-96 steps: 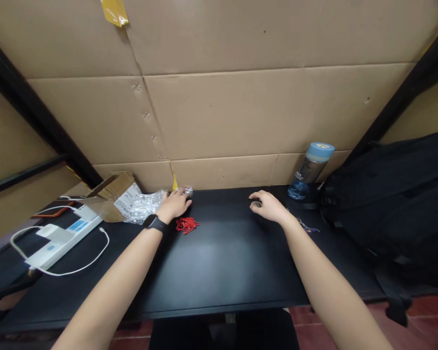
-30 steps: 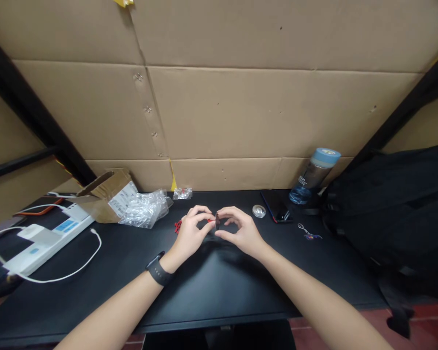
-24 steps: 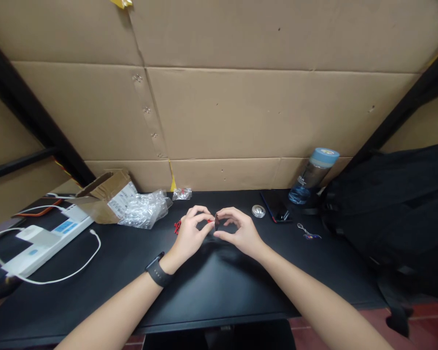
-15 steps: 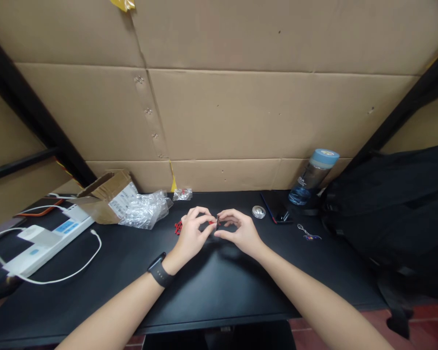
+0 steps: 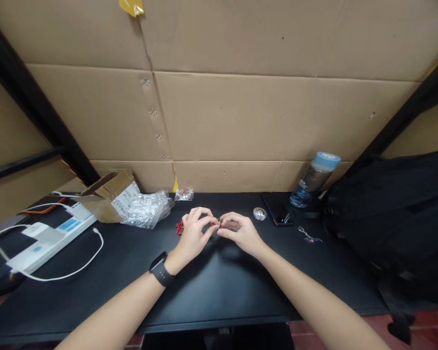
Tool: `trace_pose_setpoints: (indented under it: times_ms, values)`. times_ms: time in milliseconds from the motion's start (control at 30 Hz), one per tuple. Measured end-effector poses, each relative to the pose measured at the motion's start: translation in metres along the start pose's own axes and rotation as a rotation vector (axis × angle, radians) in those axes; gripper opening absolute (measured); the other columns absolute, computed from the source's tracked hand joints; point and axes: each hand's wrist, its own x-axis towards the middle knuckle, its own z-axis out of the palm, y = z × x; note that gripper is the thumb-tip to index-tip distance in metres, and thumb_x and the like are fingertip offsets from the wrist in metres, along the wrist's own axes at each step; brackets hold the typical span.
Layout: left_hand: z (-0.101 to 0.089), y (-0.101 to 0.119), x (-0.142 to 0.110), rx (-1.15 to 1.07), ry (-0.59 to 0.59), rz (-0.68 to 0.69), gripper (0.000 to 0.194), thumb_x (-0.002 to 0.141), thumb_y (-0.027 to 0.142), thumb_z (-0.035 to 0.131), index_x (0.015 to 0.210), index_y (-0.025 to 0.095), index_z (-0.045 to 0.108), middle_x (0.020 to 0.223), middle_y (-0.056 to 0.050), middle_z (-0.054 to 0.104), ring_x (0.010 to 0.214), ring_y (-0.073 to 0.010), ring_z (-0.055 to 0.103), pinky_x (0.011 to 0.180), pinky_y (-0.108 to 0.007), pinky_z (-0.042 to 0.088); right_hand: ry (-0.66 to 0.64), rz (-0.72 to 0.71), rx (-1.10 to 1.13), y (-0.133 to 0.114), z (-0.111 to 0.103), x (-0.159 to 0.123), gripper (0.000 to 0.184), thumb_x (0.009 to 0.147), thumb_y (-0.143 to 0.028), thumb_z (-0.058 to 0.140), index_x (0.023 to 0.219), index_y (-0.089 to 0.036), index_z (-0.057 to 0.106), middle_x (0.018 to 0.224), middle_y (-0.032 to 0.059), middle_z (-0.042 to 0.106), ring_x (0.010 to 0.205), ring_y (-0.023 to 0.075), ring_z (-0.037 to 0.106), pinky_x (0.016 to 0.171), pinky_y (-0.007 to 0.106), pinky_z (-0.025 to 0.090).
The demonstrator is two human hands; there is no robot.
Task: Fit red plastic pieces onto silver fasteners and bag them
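Observation:
My left hand (image 5: 194, 233) is closed in a pinch on a short piece of red cord (image 5: 214, 223). Facing it, my right hand (image 5: 244, 235) pinches a small thin disc (image 5: 219, 223), seen nearly edge-on. The hands almost meet just above the black table. Red shows on both sides of the disc, but my fingers hide how cord and disc join. A pile of red cords (image 5: 179, 228) lies behind my left hand, partly covered. Beyond my right hand rests a round, shiny, silvery stack or roll (image 5: 259, 213).
To the left are a white power strip (image 5: 51, 245) with cables, an open cardboard box (image 5: 111, 197) and clear plastic bags (image 5: 148, 209). A small clear packet (image 5: 184, 194) lies by the cardboard wall. At right: phone (image 5: 277, 210), bottle (image 5: 314, 180), keychain (image 5: 309, 236), black backpack (image 5: 394, 218).
Both hands have come together from opposite sides of the table. In the last second they have drawn slightly closer, and red now shows on the disc's right side too.

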Motion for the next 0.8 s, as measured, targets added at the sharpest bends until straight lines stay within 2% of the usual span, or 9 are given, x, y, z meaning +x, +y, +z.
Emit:
trace_pose_setpoints:
  times_ms: [167,267,567,700,800]
  values:
    - [-0.002,-0.001,0.000,0.001,0.009,0.006,0.008,0.093,0.028,0.064,0.093,0.027,0.072,0.111,-0.005,0.064,0.111,-0.0245,0.052,0.091,-0.041,0.033,-0.161,-0.160,-0.336,-0.018,-0.012,0.000,0.019,0.092,-0.040,0.067,0.097,-0.023,0.073,0.111,0.0080,0.068,0.097,0.0198,0.067,0.081,0.032,0.056]
    - [-0.003,-0.002,0.000,0.003,0.003,0.024,0.009,0.093,0.030,0.065,0.092,0.027,0.073,0.110,-0.004,0.064,0.109,-0.0240,0.053,0.091,-0.040,0.034,-0.179,-0.225,-0.431,-0.022,-0.013,-0.001,0.019,0.098,-0.035,0.057,0.098,-0.023,0.071,0.107,0.0074,0.068,0.097,0.0193,0.065,0.081,0.032,0.054]
    - [-0.004,-0.002,0.001,0.007,-0.038,0.048,0.009,0.093,0.028,0.062,0.096,0.027,0.071,0.111,-0.005,0.064,0.111,-0.0243,0.053,0.091,-0.039,0.034,-0.157,-0.207,-0.444,-0.017,-0.012,-0.001,0.015,0.096,-0.030,0.058,0.091,-0.023,0.069,0.106,0.0072,0.065,0.095,0.0191,0.064,0.074,0.029,0.054]
    - [-0.007,-0.004,0.002,0.014,-0.019,-0.010,0.018,0.094,0.020,0.054,0.106,0.027,0.066,0.113,-0.004,0.063,0.111,-0.0235,0.053,0.090,-0.039,0.034,-0.136,-0.212,-0.526,-0.016,-0.019,0.000,0.009,0.091,-0.023,0.063,0.085,-0.022,0.070,0.104,0.0061,0.064,0.094,0.0196,0.063,0.083,0.033,0.053]
    - [-0.007,-0.008,0.003,0.013,-0.019,-0.024,0.021,0.094,0.017,0.051,0.105,0.027,0.066,0.113,-0.004,0.063,0.112,-0.0237,0.053,0.091,-0.039,0.035,-0.116,-0.233,-0.612,-0.015,-0.024,0.002,0.008,0.087,-0.019,0.066,0.080,-0.022,0.069,0.106,0.0057,0.063,0.097,0.0210,0.062,0.091,0.038,0.050]
